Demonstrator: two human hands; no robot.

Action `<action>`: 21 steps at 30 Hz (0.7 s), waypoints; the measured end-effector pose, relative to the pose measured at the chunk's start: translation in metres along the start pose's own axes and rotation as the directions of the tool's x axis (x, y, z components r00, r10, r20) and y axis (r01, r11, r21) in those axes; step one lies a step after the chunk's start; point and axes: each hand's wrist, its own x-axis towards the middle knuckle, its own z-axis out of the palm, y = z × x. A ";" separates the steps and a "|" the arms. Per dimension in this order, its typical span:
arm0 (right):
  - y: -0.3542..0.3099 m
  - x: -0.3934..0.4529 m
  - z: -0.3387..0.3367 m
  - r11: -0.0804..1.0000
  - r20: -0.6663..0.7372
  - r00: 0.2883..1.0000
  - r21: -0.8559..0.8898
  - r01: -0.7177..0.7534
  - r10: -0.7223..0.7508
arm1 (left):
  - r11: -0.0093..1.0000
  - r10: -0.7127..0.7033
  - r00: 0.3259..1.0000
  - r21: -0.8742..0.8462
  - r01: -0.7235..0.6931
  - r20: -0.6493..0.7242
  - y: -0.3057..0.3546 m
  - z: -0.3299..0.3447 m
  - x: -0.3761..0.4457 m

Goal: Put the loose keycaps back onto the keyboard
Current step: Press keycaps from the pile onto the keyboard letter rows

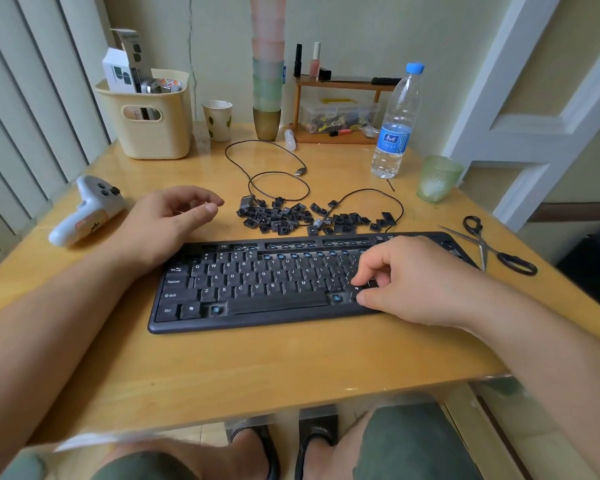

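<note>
1. Two bare hands reach over a wooden table [222, 362] seen from above, with a black keyboard [257, 289] lying near its middle.
2. The right hand [406, 282] rests on the keyboard's right part, fingers curled down and fingertips pressing on the keys near the bottom row; whether a keycap sits under them cannot be told.
3. The left hand [174, 216] hovers above the table beyond the keyboard's left end, fingers loosely curled, thumb and forefinger close together, holding nothing visible.
4. The keyboard has most letter keys in place; several blue switch stems show bare along the top rows and beside the space bar.
5. A pile of loose keycaps [291, 216], all black, lies on the table just behind the keyboard.
6. A thin black cable [278, 174] loops around and behind the pile.
7. A white handheld controller [87, 209] lies at the table's left edge.
8. Scissors [492, 244] lie at the right edge.
9. Farther back stand a cream basket [153, 116], a paper cup [219, 119], a water bottle [395, 126] and a green glass [437, 178].
</note>
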 end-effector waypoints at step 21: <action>-0.003 -0.009 0.008 0.990 -0.083 0.992 -0.111 0.090 -0.100 | 0.998 0.051 0.999 -0.048 -0.051 0.013 -0.011 -0.001 0.005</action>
